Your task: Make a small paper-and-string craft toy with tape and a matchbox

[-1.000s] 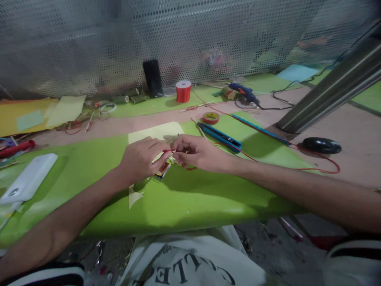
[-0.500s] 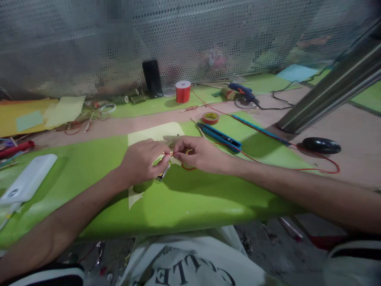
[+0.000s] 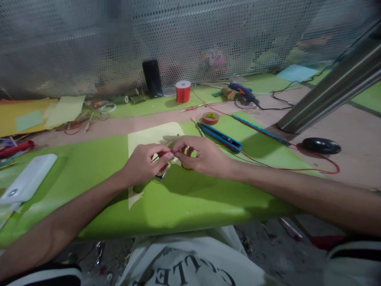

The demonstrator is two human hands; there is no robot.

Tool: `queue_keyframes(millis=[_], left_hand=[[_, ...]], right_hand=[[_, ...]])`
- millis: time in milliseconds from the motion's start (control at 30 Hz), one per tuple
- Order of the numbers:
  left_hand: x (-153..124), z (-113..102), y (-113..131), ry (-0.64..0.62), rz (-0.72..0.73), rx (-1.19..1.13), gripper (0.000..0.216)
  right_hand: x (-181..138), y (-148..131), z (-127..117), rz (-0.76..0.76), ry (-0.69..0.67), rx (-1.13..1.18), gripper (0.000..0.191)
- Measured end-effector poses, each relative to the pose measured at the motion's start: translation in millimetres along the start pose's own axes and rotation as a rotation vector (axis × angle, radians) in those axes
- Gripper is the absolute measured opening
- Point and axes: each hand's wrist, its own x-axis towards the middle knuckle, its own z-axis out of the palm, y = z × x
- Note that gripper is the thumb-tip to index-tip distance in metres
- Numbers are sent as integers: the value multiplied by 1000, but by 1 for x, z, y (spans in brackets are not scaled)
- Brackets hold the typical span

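Observation:
My left hand (image 3: 145, 161) and my right hand (image 3: 205, 157) meet over the green work surface. Both pinch a thin red cord (image 3: 256, 160) between thumb and forefinger, with the fingertips nearly touching. From my right hand the cord loops below the palm and trails off to the right. Just under my left thumb lies a small item with a shiny metal edge and a dark, yellowish label (image 3: 162, 171); its kind I cannot make out. A pale yellow paper sheet (image 3: 143, 137) lies beneath the hands. The knot or joint between the fingertips is too small to read.
A blue utility knife (image 3: 220, 137) and a tape roll (image 3: 210, 118) lie beyond my right hand. A red cord spool (image 3: 183, 92), upright phone (image 3: 152, 78) and glue gun (image 3: 242, 91) stand farther back. A metal post (image 3: 324, 87) rises right; a white power bank (image 3: 29, 178) lies left.
My left hand has rolled slightly, its thumb and forefinger parting a little behind the pinch. More of the labelled item shows beneath it. My right hand stays nearly in place.

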Motion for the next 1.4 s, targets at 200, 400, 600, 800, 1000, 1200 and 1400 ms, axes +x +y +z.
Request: queue_keyframes(millis=[200,400,600,800,1000,1200,1400], left_hand=[[0,-1,2,103,16,77,24],[0,-1,-4,72,150,142,24],[0,-1,-7,79,257,214,24],[1,-1,-6,97,260,265,26],[2,-1,-6,136,265,287,22],[1,0,-6,137,311,322,18],[1,1,-7,184,316,290,15]], right_hand=[[-1,3,2,-135,70,-198,13],[-2,6,2,-158,63,-255,12],[-1,4,2,-60,39,-128,7],[-1,2,3,-31,29,-18,5],[0,-1,0,-20,38,96,12],[-2,-1,1,-22,17,132,6],[10,-3,1,-42,47,149,11]])
